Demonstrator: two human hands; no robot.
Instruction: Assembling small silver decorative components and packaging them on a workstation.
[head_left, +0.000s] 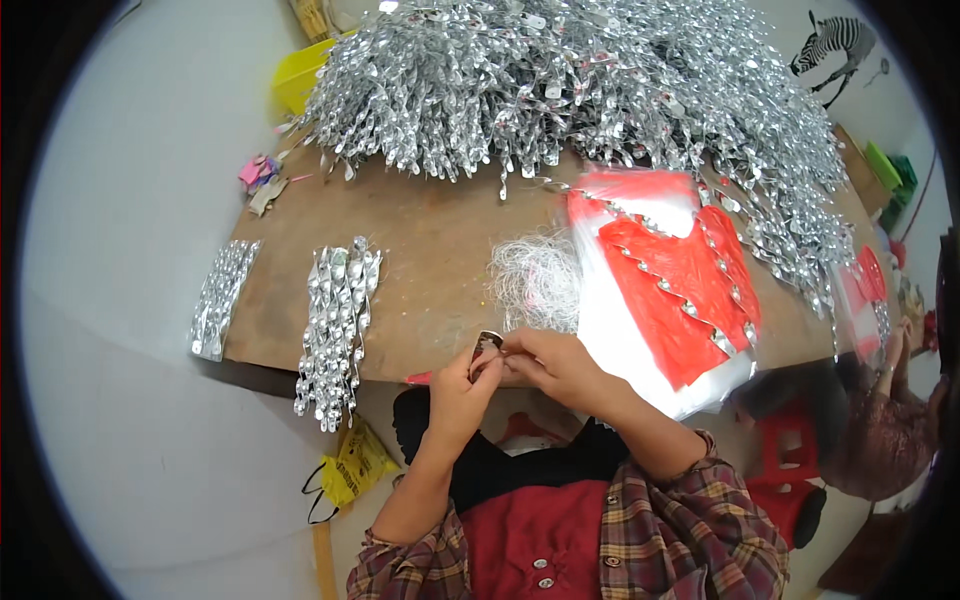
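My left hand [462, 392] is closed, thumb and fingers pinching a small dark piece with a shiny rim [488, 341] at the table's front edge. Against it, the fingertips of my right hand [560, 372] are pressed together; whatever they grip is too small to make out. Just beyond my hands lies a loose tangle of thin white string [535, 275]. To the right, a large red and clear plastic bag [665, 290] lies flat with silver twisted strips across it. Left of my hands, a bundle of silver twisted strips [340, 315] hangs partly over the front edge.
A big heap of silver twisted strips [560, 90] covers the back of the brown table [430, 240]. A flat silver bundle [226, 295] lies at the left edge, near pink scraps [258, 172]. A yellow bag [355, 468] is below. Another person [885, 430] sits at right.
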